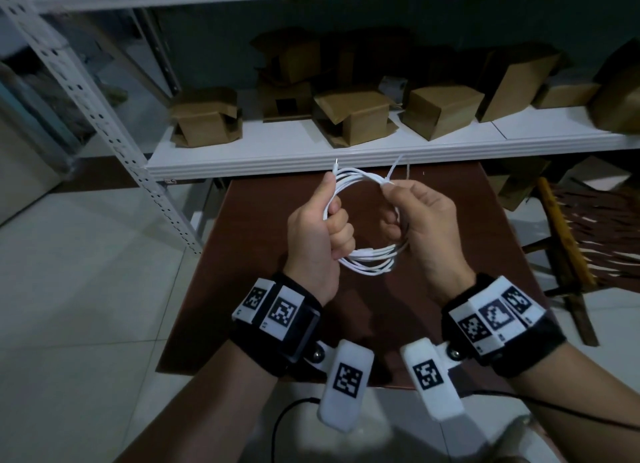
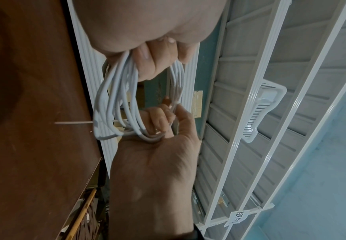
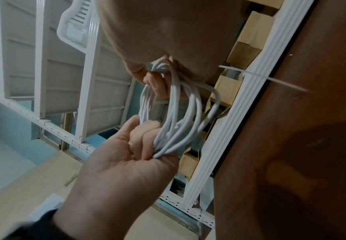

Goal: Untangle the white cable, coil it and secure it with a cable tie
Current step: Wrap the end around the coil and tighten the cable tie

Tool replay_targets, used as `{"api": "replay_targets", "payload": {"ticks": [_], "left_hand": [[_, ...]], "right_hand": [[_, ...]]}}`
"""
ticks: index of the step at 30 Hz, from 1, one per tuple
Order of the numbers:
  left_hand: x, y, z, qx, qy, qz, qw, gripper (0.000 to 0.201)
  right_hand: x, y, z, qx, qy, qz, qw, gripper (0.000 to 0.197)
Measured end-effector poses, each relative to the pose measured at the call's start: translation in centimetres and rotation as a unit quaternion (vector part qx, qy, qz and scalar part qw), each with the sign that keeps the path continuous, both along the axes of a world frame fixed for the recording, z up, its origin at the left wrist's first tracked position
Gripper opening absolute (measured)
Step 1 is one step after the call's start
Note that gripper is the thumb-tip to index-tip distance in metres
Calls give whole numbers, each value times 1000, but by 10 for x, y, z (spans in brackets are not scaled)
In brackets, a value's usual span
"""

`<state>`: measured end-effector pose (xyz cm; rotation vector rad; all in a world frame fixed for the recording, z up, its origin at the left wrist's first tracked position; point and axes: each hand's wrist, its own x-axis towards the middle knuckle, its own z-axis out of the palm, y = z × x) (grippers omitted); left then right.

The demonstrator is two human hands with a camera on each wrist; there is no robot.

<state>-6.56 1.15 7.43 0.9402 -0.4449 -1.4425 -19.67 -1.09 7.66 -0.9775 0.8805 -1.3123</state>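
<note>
Brown table (image 1: 467,240), both hands, coiled cable (image 1: 372,258)

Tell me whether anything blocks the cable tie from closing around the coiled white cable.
Nothing visible blocks it. The white cable is coiled and gripped by the left hand and right hand. The cable tie sits at the right hand's fingertips against the coil; whether it is locked cannot be told.
</note>
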Motion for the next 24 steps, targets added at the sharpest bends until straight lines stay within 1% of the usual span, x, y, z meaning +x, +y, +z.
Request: {"api": "replay_targets", "payload": {"ticks": [2,6,18,21,24], "left_hand": [[-1,0,-1,2,1,0,1000,46],[-5,1,-3,5,12,-5,1000,46],[-14,2,-5,26,21,3,999,46],[-15,3,-5,27,19,4,999,46],[-14,4,-4,30,16,6,999,47]], "right_hand": [[0,-1,-1,14,-14,-17,1000,7],[1,-4,-3,35,-41,-22,998,11],[2,-3,-4,-3,37,-71,997,8],[3,-2,-4,4,39,-69,997,11],[2,0,-2,10,33,-57,998,10]]}}
